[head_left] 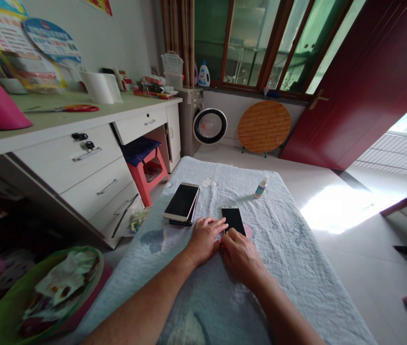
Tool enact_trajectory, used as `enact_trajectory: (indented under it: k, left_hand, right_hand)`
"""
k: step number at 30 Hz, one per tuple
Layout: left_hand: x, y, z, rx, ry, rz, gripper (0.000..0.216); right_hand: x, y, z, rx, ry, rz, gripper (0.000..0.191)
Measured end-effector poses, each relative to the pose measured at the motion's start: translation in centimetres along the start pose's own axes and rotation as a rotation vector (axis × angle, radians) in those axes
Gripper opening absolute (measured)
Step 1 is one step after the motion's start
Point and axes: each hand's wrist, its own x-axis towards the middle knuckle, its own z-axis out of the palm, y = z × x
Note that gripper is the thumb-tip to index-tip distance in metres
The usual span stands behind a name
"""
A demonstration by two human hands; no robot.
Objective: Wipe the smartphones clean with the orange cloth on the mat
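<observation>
A smartphone (pixel 232 218) with a dark screen and white frame lies face up on the cloth-covered table (pixel 278 268). My left hand (pixel 205 238) rests at its left side, fingers stretched out and fingertips touching its edge. Over the phone's lower left part, my right hand (pixel 239 253) has its fingers curled and pressed together. Whatever they may pinch is hidden, and so is the phone's lower end. To the left, a larger gold-framed phone (pixel 182 201) sits on a stack with at least one dark phone beneath. A small spray bottle (pixel 261 187) stands at the far right.
A desk (pixel 124 108) along the left wall bears red-handled scissors (pixel 77 109) and a paper roll (pixel 97 87). A pink stool (pixel 147 175) is tucked below. A bin (pixel 97 282) stands at lower left. Behind are a washing machine with its door (pixel 209 126) ajar and a round folded tabletop (pixel 264 125).
</observation>
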Motion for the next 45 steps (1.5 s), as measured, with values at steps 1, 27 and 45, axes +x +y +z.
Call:
enact_trajectory:
  k: [1, 27, 45]
  left_hand:
    - [0.0, 0.0, 0.0, 0.001, -0.001, -0.001, 0.045]
    - [-0.1, 0.1, 0.2, 0.034, 0.011, 0.002, 0.063]
    - [-0.1, -0.1, 1.3, 0.088, 0.118, 0.007, 0.067]
  right_hand:
    - [-0.1, 0.1, -0.1, 0.007, -0.001, 0.005, 0.012]
    - [-2.0, 5.1, -1.8, 0.173, 0.215, 0.275, 0.011]
    - [0.0, 3.6, -0.7, 0.2, 0.247, 0.238, 0.021]
